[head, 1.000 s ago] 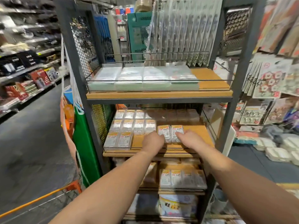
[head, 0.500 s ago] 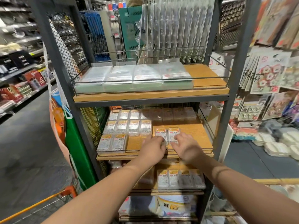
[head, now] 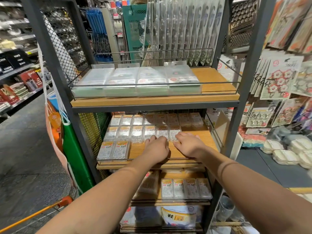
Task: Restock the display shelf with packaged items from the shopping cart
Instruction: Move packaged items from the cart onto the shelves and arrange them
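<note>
Small clear packs with orange-and-white labels lie in rows on the middle wooden shelf of the grey metal rack. Two of these packs sit side by side at the right end of the second row. My left hand rests on the shelf with its fingertips against the front edge of the left pack. Just to its right, my right hand touches the front edge of the right pack with its fingers. Neither hand grips anything. An orange bar of the shopping cart shows at the bottom left.
The top shelf holds flat clear bags behind a wire rail. A lower shelf holds more labelled packs. Green and orange bags hang on the rack's left side. Hanging goods fill the right; an aisle floor opens at the left.
Both hands have pushed the two packs back from the shelf's front part into line with the second row. The camera has moved closer to the rack.
</note>
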Demonstrator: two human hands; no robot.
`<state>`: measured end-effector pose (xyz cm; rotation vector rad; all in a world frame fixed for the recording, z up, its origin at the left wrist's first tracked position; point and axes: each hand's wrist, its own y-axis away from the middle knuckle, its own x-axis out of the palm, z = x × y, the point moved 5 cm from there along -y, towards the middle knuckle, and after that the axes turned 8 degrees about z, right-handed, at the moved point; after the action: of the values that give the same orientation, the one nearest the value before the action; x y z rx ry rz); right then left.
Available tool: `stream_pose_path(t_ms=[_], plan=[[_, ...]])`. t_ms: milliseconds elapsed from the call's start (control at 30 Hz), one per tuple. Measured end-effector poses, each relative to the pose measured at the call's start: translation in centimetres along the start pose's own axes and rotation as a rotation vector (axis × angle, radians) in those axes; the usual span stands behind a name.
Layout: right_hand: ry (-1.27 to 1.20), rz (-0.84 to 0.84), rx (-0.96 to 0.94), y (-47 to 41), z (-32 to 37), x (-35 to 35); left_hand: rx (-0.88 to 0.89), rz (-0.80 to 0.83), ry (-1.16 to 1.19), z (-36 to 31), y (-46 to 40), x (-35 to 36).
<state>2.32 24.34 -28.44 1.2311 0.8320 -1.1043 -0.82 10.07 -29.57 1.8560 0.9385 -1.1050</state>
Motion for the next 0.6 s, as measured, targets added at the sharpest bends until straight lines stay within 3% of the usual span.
stream_pose_path(t_ms=[200, 300, 400, 500, 600], plan=[[-0.011, 0.026, 0.053, -0.2, 0.1, -0.1, 0.031, 0.008, 0.139, 0.3, 0.3, -1.1], [-0.152, -0.132, 0.073, 1.3, 1.1, -0.7, 0.052, -0.097, 0.396, 1.4, 2.7, -3.4], [-0.441, -0.382, -0.034, 4.0, 5.1, -0.6, 0.073, -0.233, 0.765, 4.7, 7.4, -5.4], [-0.752, -0.319, -0.168, 5.7, 12.4, 2.2, -0.024, -0.327, 1.055, 10.8, 12.2, -4.8], [-0.899, -0.296, -0.31, 6.3, 20.4, 5.9, -0.137, -0.417, 1.221, 17.2, 16.8, -3.2]])
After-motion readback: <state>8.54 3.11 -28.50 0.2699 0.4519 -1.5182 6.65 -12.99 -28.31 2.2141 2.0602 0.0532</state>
